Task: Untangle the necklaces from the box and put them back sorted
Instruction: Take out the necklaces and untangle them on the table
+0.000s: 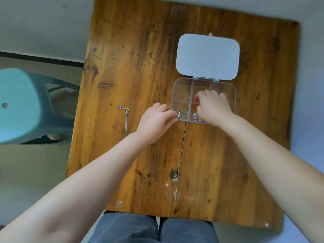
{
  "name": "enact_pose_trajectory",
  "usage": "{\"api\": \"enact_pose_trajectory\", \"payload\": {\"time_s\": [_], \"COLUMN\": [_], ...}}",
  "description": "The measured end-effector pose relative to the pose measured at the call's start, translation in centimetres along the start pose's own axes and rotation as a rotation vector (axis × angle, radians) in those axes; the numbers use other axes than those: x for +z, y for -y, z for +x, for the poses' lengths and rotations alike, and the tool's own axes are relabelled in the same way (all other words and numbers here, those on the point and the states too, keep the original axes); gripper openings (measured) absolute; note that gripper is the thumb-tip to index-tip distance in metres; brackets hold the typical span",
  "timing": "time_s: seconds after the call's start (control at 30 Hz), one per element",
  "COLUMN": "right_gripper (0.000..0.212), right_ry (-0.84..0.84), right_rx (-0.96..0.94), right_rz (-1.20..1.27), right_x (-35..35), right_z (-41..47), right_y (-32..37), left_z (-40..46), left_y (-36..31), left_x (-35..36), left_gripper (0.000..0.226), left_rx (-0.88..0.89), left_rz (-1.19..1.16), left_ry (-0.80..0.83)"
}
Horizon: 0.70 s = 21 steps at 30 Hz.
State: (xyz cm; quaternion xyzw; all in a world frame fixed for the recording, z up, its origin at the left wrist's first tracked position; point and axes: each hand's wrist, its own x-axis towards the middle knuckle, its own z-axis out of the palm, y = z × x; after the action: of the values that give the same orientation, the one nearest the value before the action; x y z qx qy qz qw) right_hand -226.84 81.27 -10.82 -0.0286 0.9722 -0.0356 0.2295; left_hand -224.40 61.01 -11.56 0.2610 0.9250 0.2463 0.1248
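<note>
A clear plastic compartment box (181,92) lies open on the wooden table, its white lid (207,57) folded back. My left hand (155,121) rests at the box's near left corner, fingertips pinched on a silver necklace with a pendant (181,114) in the near left compartment. My right hand (213,106) reaches into the right side of the box, fingers closed around a small red piece (196,100). Another silver necklace (196,116) lies in the near middle compartment. A thin silver chain (125,118) lies stretched on the table to the left of my left hand.
The wooden table (143,67) has a crack running down its middle. A teal plastic stool (22,106) stands on the floor to the left. My knees in grey trousers (154,228) are under the near edge.
</note>
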Motion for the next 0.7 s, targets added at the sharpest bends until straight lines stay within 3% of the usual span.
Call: {"api": "enact_pose_trajectory", "payload": {"time_s": [0.43,0.6,0.7], "right_gripper": [0.014,0.006,0.006], "right_ry": [0.122,-0.088,-0.026], "right_rx": [-0.079,-0.094,-0.143], "right_rz": [0.094,0.547,0.952], "right_x": [-2.1,-5.1,-7.1], "right_z": [1.8,-2.2,-5.6], "right_y": [-0.3,-0.3,0.9], "left_z": [-0.1,0.3,1.0], "left_y": [-0.6,-1.5,-3.3], "left_x": [-0.2,-0.9,-3.0], "left_gripper": [0.019,0.029,0.054], "left_rx": [-0.025,-0.138,-0.129], "left_rz": [-0.004,0.039,-0.313], "left_ry": [-0.002,0.045,0.026]}}
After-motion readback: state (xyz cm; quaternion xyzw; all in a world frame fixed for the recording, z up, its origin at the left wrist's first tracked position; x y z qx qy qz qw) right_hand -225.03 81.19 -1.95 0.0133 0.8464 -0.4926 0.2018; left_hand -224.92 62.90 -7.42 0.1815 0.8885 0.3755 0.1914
